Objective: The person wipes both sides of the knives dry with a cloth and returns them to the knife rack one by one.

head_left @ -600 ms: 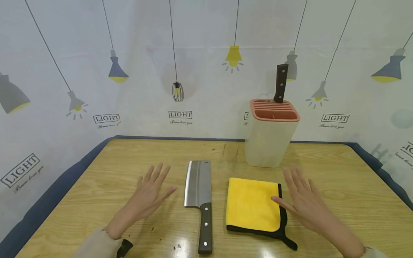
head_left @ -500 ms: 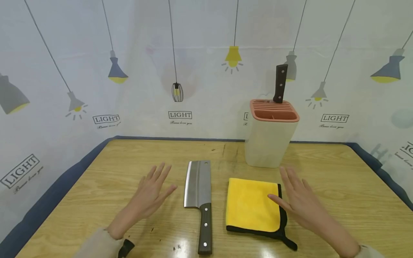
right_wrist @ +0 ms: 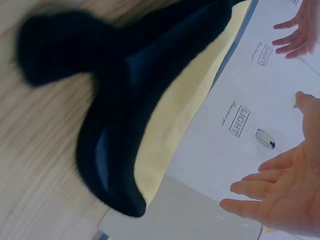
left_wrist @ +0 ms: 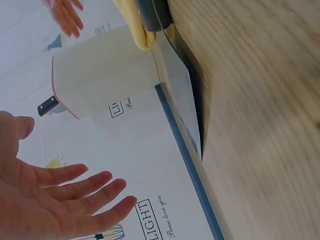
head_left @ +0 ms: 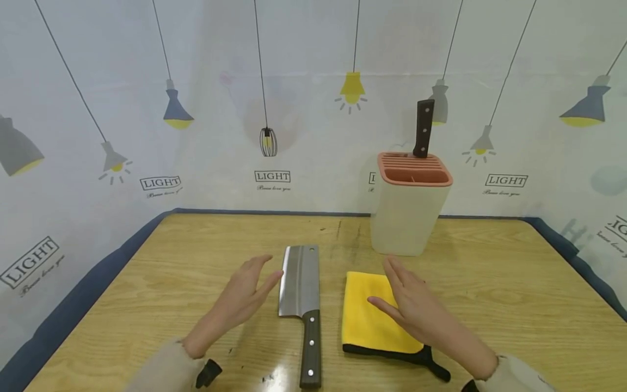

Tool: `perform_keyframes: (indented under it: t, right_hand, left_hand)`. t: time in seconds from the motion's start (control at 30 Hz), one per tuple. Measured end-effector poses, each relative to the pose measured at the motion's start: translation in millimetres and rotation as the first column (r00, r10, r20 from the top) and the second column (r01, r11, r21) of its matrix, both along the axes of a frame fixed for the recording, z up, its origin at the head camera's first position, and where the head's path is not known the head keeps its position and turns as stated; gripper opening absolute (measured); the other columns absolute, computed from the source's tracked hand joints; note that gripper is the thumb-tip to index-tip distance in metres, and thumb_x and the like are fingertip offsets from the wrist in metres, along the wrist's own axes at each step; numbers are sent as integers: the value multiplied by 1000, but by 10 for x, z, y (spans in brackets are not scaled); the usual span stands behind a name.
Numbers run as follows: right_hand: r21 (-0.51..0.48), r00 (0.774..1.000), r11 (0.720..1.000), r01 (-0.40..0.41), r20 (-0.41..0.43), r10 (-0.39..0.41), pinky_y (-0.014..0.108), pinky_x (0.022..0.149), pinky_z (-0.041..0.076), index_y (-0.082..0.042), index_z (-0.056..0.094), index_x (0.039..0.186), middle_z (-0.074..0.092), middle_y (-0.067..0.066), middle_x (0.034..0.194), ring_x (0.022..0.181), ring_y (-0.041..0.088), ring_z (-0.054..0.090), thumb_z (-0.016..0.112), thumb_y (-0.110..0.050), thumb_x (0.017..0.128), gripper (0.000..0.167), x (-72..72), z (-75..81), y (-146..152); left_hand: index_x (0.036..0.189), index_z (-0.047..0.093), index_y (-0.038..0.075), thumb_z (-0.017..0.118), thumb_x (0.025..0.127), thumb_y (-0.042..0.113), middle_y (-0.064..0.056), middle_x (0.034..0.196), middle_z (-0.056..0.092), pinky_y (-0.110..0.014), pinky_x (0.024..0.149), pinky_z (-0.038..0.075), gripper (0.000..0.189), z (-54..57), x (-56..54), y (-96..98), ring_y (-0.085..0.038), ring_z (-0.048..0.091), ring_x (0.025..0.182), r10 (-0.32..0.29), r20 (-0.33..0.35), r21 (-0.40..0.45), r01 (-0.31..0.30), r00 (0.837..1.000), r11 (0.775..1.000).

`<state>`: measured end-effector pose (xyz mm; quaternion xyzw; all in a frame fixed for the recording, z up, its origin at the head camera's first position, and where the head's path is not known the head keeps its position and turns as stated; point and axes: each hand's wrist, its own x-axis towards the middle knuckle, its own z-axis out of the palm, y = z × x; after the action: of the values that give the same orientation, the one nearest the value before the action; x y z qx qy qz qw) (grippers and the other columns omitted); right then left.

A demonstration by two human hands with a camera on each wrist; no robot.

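Observation:
A cleaver (head_left: 300,280) with a dark riveted handle lies flat on the table, its blade pointing away. To its right is a folded yellow cloth (head_left: 364,321) with black edging and a black loop. My left hand (head_left: 240,296) hovers just left of the blade, fingers extended and holding nothing; the left wrist view shows its spread fingers (left_wrist: 90,195). Above the cloth's right side my right hand (head_left: 416,307) hangs with straight fingers, hiding part of it. In the right wrist view, that hand (right_wrist: 290,185) is apart from the cloth (right_wrist: 170,120).
A whitish knife block (head_left: 406,220) with a pink slotted top stands at the back right of the wooden table (head_left: 206,239). One black-handled knife (head_left: 423,128) sticks up from its slots. A curtain printed with lamps (head_left: 313,120) surrounds the table's back and sides.
Both hands have moved inward: the right hand leftward over the cloth, the left hand rightward toward the cleaver. The cleaver, cloth and knife block stay where they were.

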<state>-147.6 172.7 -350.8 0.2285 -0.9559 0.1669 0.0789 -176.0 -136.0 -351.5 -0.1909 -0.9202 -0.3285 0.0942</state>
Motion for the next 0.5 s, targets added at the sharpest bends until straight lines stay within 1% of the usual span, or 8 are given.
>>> perform_keyframes:
  t: [0.1,0.23,0.37,0.5]
  right_hand:
    - [-4,1000,1000,-9,11,9,54,97,29,8,21,136,21,26,141,126,39,27,43,-48,89,77,-19,-8,-95]
    - [-18,999,999,-27,32,27,51,98,31,8,23,136,25,26,139,126,38,29,44,-49,88,77,-56,-32,-202]
    - [-32,994,999,-37,98,40,49,98,31,7,24,136,25,25,140,126,37,29,45,-47,89,75,-83,-45,-307]
    - [-41,985,998,-54,162,60,48,99,31,6,26,136,25,24,140,127,36,29,43,-47,90,72,-103,-58,-418]
  left_hand:
    - [124,43,-8,45,92,36,-24,123,47,-48,96,35,54,-20,-10,57,-36,43,116,3,26,-14,-3,1000,1000]
    - [118,48,-9,55,88,28,-23,116,52,-46,92,40,48,-51,-14,112,-35,49,110,-6,21,-41,7,1000,999]
    - [111,52,-11,63,83,16,-23,108,57,-43,87,44,40,-114,-28,157,-34,54,102,-45,-4,-58,45,999,997]
    - [104,54,-12,64,80,13,-23,100,59,-43,81,47,36,-165,-37,200,-35,57,94,-101,-9,-73,101,995,992]
